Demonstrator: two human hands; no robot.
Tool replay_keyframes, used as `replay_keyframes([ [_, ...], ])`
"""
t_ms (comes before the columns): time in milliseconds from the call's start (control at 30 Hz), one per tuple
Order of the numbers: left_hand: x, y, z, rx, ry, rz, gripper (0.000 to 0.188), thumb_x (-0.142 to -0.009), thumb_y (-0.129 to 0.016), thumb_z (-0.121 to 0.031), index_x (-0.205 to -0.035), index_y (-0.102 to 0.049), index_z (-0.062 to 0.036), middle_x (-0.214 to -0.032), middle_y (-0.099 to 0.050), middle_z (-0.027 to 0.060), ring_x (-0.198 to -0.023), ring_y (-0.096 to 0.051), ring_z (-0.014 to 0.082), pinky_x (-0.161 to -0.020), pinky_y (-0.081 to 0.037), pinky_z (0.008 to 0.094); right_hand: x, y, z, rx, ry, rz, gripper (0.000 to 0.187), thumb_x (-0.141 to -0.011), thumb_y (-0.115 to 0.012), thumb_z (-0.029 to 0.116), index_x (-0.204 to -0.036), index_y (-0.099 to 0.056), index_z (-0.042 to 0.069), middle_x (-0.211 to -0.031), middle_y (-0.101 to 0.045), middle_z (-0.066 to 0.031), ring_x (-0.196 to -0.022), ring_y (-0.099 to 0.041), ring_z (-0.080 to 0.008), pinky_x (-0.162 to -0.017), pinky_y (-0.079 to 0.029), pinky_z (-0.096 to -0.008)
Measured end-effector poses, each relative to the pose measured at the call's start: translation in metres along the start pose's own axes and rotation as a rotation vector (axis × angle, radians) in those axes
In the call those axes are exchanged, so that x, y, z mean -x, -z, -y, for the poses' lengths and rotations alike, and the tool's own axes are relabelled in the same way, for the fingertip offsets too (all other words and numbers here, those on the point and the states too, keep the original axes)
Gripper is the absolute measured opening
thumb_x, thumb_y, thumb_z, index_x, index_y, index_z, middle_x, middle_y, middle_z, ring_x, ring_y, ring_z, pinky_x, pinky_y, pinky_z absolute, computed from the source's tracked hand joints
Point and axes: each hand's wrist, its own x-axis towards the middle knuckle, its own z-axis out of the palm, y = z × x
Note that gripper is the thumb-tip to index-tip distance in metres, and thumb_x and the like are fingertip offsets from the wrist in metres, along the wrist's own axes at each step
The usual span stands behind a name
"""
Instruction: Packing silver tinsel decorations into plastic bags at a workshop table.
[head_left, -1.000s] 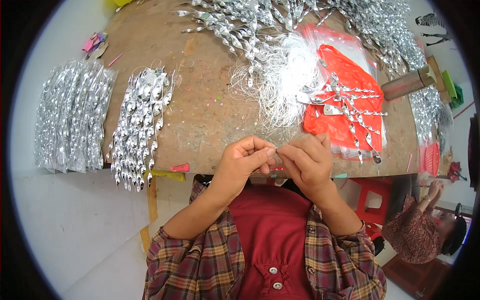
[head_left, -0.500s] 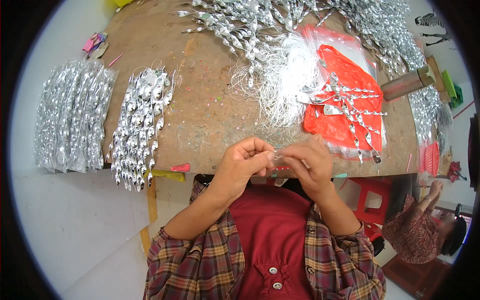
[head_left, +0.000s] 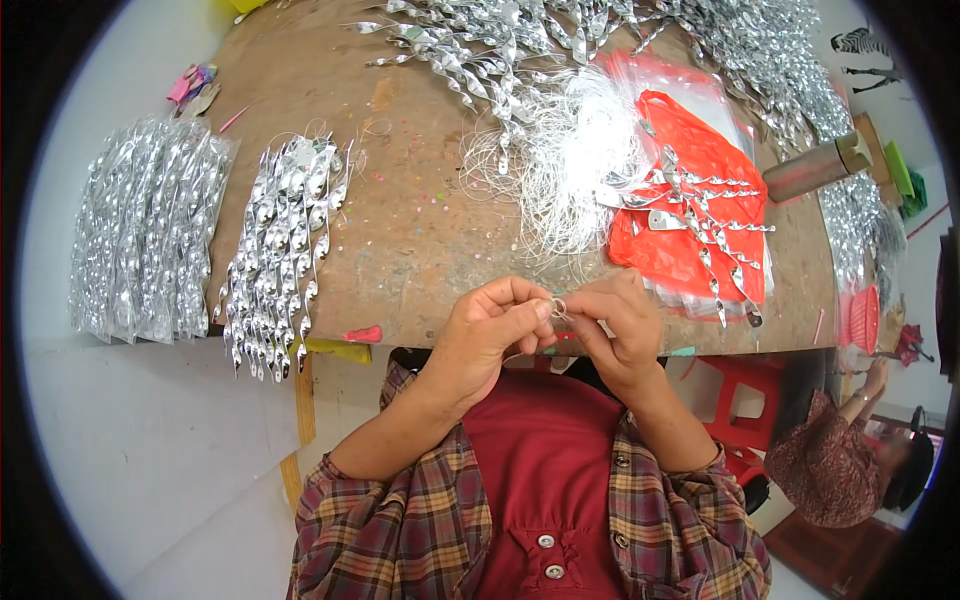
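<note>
Between my hands, just over the table's near edge, is a thin pale string (head_left: 559,307) bent into a small loop. My left hand (head_left: 497,325) pinches one side of it between thumb and fingertip. From the other side my right hand (head_left: 618,322) pinches the same string, its fingers bent. Beyond my hands lies a loose tangle of white string (head_left: 575,170). To its right, twisted silver foil spirals (head_left: 690,220) rest on a red plastic bag (head_left: 650,250). Whether anything else hangs from the string is hidden by my fingers.
At left on the wooden table (head_left: 400,220) lie a bundle of silver spirals (head_left: 280,240) and packed clear bags of them (head_left: 145,235). More spirals (head_left: 480,50) heap at the back. A metal flask (head_left: 815,168) is at right. Another person (head_left: 835,455) is at far right.
The string between my fingertips now shows as a small loop. My right hand has turned slightly and its fingers look sharper; both hands stay in nearly the same place.
</note>
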Motion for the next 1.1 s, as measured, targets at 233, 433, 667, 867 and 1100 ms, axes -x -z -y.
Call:
replay_keyframes([
  [233,-0.004,0.000,0.009,-0.008,-0.012,-0.022,0.009,-0.090,-0.060,-0.011,-0.095,-0.059,-0.0034,-0.077,-0.062,0.0017,-0.065,-0.055,0.0050,-0.062,-0.047,0.0181,-0.001,0.000,-0.003,0.143,0.148,-0.063,0.024,-0.068,-0.074,0.007,-0.090,-0.066,0.011,-0.081,-0.063,0.0005,-0.064,-0.053,-0.0144,-0.065,-0.032,-0.0323],
  [433,-0.001,-0.009,0.005,-0.231,-0.093,-0.099,0.010,-0.091,-0.059,-0.012,-0.095,-0.059,-0.0023,-0.079,-0.062,0.0007,-0.066,-0.054,0.0041,-0.061,-0.045,0.0177,-0.004,0.004,0.000,0.277,0.208,-0.032,0.025,-0.066,-0.074,0.008,-0.089,-0.065,0.012,-0.080,-0.062,0.0017,-0.062,-0.051,-0.0137,-0.064,-0.030,-0.0341],
  [667,0.002,-0.009,0.004,-0.310,-0.121,-0.065,0.013,-0.091,-0.059,-0.011,-0.100,-0.061,-0.0019,-0.077,-0.060,-0.0011,-0.062,-0.050,0.0029,-0.057,-0.042,0.0170,-0.004,0.005,-0.004,0.167,0.031,-0.062,0.019,-0.067,-0.069,0.002,-0.082,-0.061,0.011,-0.075,-0.059,-0.0010,-0.061,-0.050,-0.0170,-0.065,-0.033,-0.0340],
  [867,0.005,-0.010,-0.006,-0.362,-0.070,-0.049,0.014,-0.089,-0.062,-0.012,-0.099,-0.065,-0.0025,-0.070,-0.057,-0.0032,-0.058,-0.048,0.0014,-0.051,-0.036,0.0155,-0.007,0.015,0.000,-0.087,-0.191,-0.033,0.009,-0.077,-0.059,-0.003,-0.084,-0.058,0.003,-0.079,-0.056,-0.0050,-0.069,-0.051,-0.0129,-0.066,-0.040,-0.0242],
  [1100,0.003,-0.004,-0.008,-0.189,-0.026,-0.061,0.013,-0.088,-0.064,-0.015,-0.095,-0.066,-0.0034,-0.070,-0.058,-0.0023,-0.057,-0.048,0.0015,-0.050,-0.034,0.0148,0.001,0.007,0.001,-0.597,-0.711,0.168,0.016,-0.086,-0.062,0.003,-0.101,-0.063,0.000,-0.089,-0.058,-0.0027,-0.079,-0.053,-0.0092,-0.070,-0.042,-0.0223],
])
